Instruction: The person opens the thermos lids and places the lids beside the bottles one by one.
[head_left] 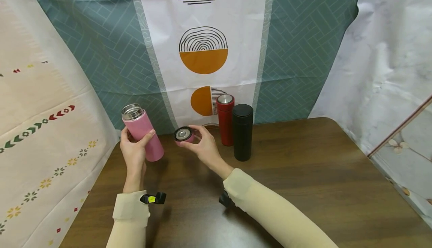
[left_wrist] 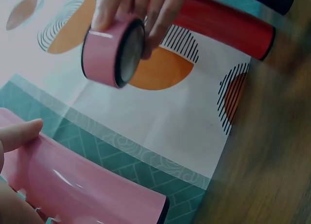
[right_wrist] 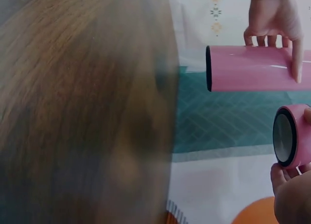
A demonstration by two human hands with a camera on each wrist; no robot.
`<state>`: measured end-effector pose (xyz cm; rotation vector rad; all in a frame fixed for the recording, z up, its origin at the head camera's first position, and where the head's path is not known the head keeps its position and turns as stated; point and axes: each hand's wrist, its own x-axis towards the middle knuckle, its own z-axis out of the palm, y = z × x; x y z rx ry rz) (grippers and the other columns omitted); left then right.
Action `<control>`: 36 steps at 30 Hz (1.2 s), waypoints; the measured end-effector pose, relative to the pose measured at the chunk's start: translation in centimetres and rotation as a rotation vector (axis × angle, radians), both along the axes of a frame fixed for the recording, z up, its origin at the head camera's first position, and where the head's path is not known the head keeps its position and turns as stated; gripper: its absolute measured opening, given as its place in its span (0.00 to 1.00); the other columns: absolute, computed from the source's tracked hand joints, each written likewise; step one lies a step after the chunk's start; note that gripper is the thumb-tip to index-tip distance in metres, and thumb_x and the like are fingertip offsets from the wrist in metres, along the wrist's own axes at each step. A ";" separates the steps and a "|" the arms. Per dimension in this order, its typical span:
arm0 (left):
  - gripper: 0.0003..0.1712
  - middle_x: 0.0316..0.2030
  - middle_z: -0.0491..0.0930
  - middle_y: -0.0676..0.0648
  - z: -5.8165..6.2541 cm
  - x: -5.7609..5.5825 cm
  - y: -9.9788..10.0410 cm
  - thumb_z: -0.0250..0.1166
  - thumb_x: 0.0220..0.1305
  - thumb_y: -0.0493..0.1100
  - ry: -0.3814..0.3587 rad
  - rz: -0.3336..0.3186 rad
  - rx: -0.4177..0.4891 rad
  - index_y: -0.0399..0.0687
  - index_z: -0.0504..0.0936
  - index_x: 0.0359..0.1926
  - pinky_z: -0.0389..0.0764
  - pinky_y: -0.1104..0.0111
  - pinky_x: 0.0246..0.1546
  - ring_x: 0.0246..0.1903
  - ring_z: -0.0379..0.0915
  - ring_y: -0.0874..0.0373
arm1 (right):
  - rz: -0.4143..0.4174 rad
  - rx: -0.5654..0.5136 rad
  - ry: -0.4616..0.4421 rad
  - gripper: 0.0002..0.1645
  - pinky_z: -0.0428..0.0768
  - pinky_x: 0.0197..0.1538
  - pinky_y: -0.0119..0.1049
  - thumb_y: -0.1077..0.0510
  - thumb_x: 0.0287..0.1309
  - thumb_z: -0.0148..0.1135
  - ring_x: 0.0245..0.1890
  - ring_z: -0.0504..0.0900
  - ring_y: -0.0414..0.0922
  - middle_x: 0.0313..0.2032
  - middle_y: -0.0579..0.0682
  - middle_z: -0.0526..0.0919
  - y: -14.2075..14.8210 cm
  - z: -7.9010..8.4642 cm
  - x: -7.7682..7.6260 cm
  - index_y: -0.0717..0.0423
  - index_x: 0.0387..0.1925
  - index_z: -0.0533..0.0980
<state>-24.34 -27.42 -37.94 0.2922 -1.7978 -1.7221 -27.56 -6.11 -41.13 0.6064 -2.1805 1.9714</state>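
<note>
My left hand (head_left: 134,148) grips a pink thermos bottle (head_left: 148,137) around its middle, tilted with the bare metal mouth (head_left: 132,111) up and to the left. In the right wrist view the left hand's thumb and fingers lie across the pink thermos bottle (right_wrist: 252,68). My right hand (head_left: 204,146) pinches the pink lid (head_left: 183,134) by its sides, a short way right of the bottle. The lid's metal inside with a black ring faces up in the head view. In the left wrist view the lid (left_wrist: 104,54) hangs apart from the bottle (left_wrist: 87,175).
A red thermos (head_left: 225,122) with a metal top and a black thermos (head_left: 243,133) stand upright near the back of the wooden table (head_left: 303,180), right of my hands. A patterned cloth (head_left: 206,19) hangs behind the table.
</note>
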 end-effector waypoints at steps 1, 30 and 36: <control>0.45 0.60 0.73 0.47 -0.1 -0.1 0.0 0.78 0.59 0.38 0.001 0.006 0.006 0.48 0.66 0.75 0.73 0.54 0.64 0.59 0.70 0.54 | -0.005 -0.001 -0.011 0.37 0.77 0.67 0.40 0.59 0.53 0.81 0.63 0.80 0.50 0.60 0.53 0.80 -0.3 -0.2 -0.1 0.56 0.64 0.76; 0.46 0.65 0.72 0.44 -2.5 -2.7 -0.9 0.77 0.59 0.34 -0.031 0.067 0.031 0.43 0.64 0.75 0.69 0.54 0.69 0.63 0.68 0.53 | -0.134 0.193 -0.161 0.37 0.79 0.61 0.45 0.53 0.52 0.83 0.51 0.80 0.49 0.51 0.54 0.84 -4.9 -4.8 -2.4 0.60 0.63 0.80; 0.46 0.64 0.72 0.44 -2.6 -2.6 -0.7 0.77 0.57 0.34 -0.047 0.072 0.032 0.41 0.65 0.74 0.71 0.57 0.66 0.61 0.69 0.53 | -0.144 0.239 -0.154 0.40 0.77 0.64 0.48 0.52 0.50 0.84 0.57 0.79 0.53 0.51 0.54 0.84 -5.4 -5.6 -2.4 0.61 0.63 0.79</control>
